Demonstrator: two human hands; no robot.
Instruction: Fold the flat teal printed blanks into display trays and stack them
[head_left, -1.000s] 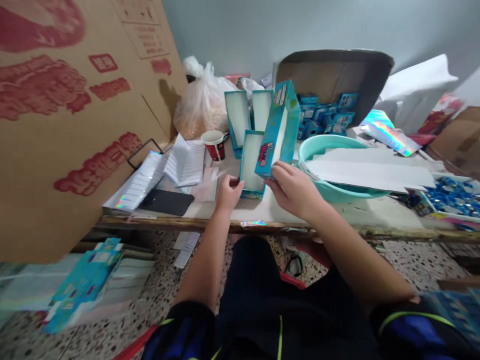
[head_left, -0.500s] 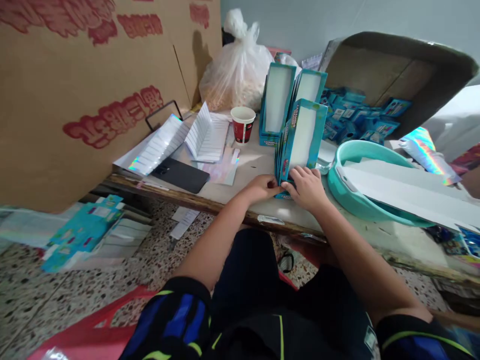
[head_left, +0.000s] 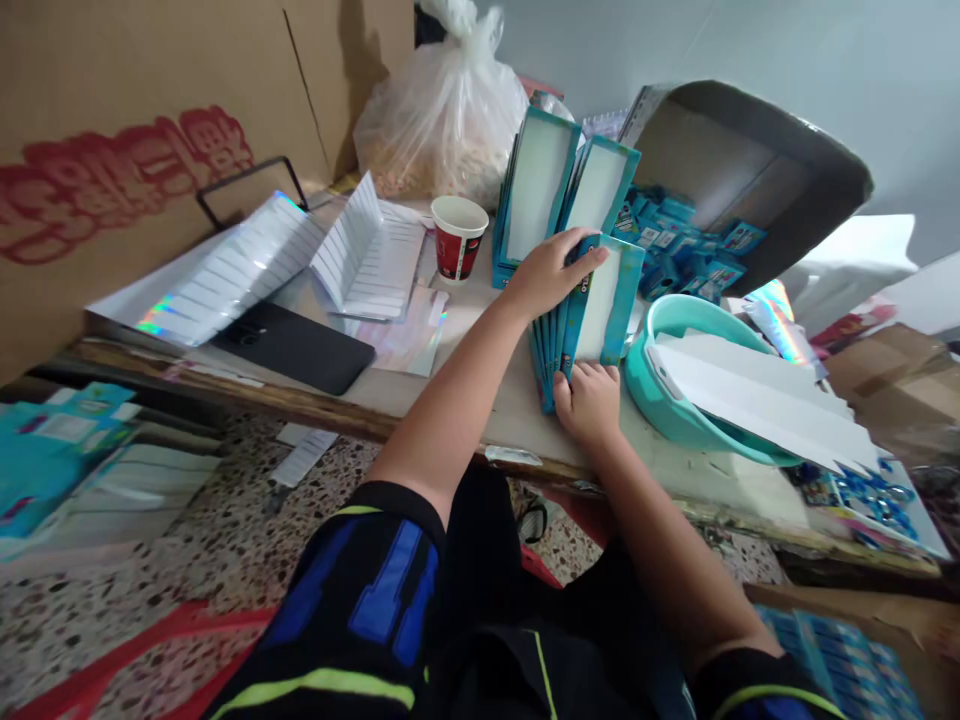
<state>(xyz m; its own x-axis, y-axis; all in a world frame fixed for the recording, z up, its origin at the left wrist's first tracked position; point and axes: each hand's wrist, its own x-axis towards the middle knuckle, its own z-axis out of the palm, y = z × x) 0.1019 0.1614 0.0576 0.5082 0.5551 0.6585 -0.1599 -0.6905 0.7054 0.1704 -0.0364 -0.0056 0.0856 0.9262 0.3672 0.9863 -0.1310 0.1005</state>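
A bundle of teal cardboard boxes (head_left: 592, 310) with white panels stands on the table in front of me, tilted slightly. My left hand (head_left: 555, 272) is closed over the upper left edges of the bundle, its thumb across the front box. At the bottom, my right hand (head_left: 592, 400) grips the lower edge, fingers folded against the front panel. Behind it stand two more upright bundles, a left teal bundle (head_left: 540, 185) and a right teal bundle (head_left: 600, 185). The undersides of the held boxes are partly hidden by my right hand.
A paper cup (head_left: 457, 240), black phone (head_left: 296, 345) and folded paper (head_left: 375, 260) lie to the left. A turquoise basin (head_left: 652, 400) holding white card strips (head_left: 757, 390) sits right. Behind are a tied plastic bag (head_left: 450, 110) and an open carton (head_left: 780, 150) with small teal packets.
My left hand has moved from the bottom of the bundle up to its top edge. My right hand stays at the bottom. The view has shifted to the right.
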